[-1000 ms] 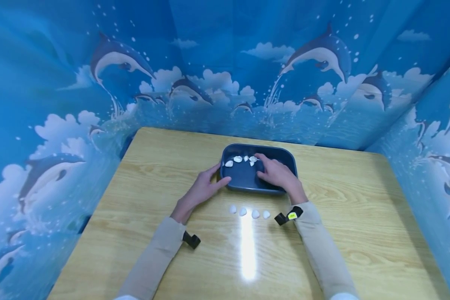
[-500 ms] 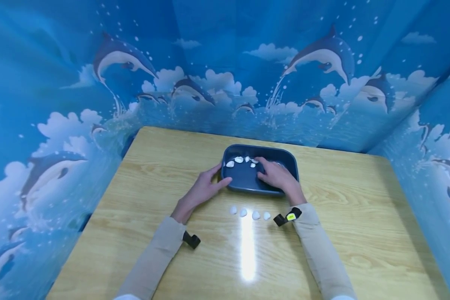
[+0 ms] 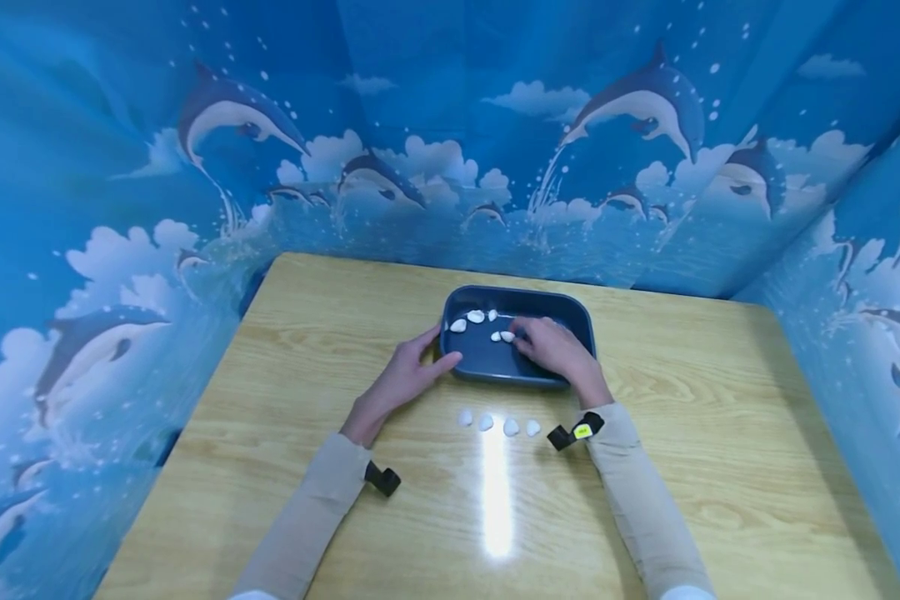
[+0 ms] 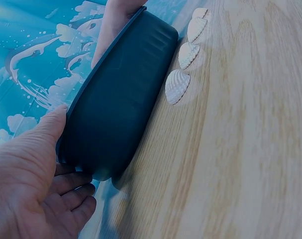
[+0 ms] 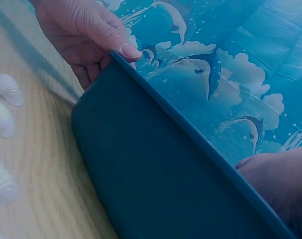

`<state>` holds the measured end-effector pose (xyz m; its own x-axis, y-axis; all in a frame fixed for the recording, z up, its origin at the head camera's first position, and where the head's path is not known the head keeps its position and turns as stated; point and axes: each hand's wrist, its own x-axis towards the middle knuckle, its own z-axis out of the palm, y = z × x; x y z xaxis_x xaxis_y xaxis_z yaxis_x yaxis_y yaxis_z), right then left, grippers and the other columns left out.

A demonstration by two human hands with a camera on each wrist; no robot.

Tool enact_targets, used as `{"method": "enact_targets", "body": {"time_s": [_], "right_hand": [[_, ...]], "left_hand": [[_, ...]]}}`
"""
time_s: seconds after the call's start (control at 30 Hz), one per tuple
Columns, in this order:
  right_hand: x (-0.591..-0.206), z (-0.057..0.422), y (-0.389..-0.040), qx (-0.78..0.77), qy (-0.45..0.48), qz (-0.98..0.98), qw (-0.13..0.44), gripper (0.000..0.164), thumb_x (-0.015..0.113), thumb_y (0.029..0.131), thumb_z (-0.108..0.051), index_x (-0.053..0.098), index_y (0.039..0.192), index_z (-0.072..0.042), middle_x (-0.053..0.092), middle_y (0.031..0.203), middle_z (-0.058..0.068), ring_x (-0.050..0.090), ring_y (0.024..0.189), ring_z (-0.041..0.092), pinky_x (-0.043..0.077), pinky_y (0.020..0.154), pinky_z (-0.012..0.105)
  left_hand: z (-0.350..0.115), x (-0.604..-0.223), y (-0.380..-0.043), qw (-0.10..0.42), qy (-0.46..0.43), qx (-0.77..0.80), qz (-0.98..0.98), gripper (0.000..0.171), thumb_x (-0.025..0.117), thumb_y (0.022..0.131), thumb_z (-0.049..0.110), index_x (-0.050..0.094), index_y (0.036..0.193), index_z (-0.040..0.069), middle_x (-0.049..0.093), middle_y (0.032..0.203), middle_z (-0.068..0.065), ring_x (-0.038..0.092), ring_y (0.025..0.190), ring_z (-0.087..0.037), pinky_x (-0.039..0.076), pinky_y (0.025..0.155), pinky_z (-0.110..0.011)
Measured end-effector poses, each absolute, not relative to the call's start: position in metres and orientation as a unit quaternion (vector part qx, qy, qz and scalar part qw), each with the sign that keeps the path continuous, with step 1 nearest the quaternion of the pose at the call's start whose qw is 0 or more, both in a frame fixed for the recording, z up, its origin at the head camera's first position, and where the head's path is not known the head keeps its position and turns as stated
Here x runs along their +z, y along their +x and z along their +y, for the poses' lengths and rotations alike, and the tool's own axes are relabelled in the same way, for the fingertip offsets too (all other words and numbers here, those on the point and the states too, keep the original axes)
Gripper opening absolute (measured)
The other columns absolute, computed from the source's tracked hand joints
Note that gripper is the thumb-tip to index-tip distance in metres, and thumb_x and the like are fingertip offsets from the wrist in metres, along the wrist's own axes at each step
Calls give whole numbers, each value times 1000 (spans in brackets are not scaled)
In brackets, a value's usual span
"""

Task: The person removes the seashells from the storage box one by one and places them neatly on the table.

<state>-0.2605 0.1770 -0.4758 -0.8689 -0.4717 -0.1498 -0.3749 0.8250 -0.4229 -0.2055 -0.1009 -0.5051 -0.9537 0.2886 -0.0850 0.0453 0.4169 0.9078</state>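
Note:
A dark blue plastic tub [image 3: 487, 364] stands on the table. My left hand [image 3: 408, 375] grips its left end, thumb [image 4: 53, 122] on the rim and fingers [image 4: 73, 196] curled against the outer wall. Inside lie several white seashells: one shell [image 3: 458, 326] at the left, others along the back, and a pair nearer the middle. My right hand [image 3: 555, 346] reaches into the tub, its fingertips right beside the nearer shell [image 3: 507, 336] of that pair; I cannot tell whether they pinch it. In the right wrist view the tub wall hides these fingers.
A row of several white ribbed seashells [image 4: 177, 86] lies on the wooden table [image 3: 330, 333] in front of the tub. Behind and to both sides hangs a blue dolphin-print curtain [image 3: 420, 100]. A light reflection shines on the tabletop near the row.
Two shells near my right fingertips have shifted toward the front of the tub, and the fingers have drawn back slightly with them. My left hand keeps its place on the rim.

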Motion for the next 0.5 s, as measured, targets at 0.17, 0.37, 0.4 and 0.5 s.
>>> {"method": "enact_targets", "body": {"time_s": [0.17,0.37,0.4,0.5], "right_hand": [[-477,177,-261,-208,-231,943,122,23,64,105,-16,70,125,-6,67,86,3,52,65,16,42,58,31],[-479,178,-262,-227,-257,929,137,32,66,104,-15,66,135,-9,61,78,3,52,61,15,40,56,31],[-479,178,-262,-229,-258,927,144,34,66,103,-15,65,137,-10,59,76,3,51,60,16,39,55,31],[-480,177,-262,-236,-259,922,166,37,67,103,-16,64,140,-12,55,75,1,51,60,15,39,55,30]], "left_hand": [[-101,-504,-206,121,92,528,836,79,67,101,48,32,164,17,30,170,-4,22,159,-25,23,128,-48],[-101,-503,-207,117,93,522,840,78,67,102,48,32,164,16,31,170,-4,23,159,-25,23,128,-47],[-101,-503,-207,118,92,521,840,78,66,102,48,32,164,16,31,170,-4,23,159,-25,23,128,-47],[-101,-503,-206,120,92,520,840,78,66,102,49,32,164,16,31,170,-4,23,158,-24,23,128,-47]]}}
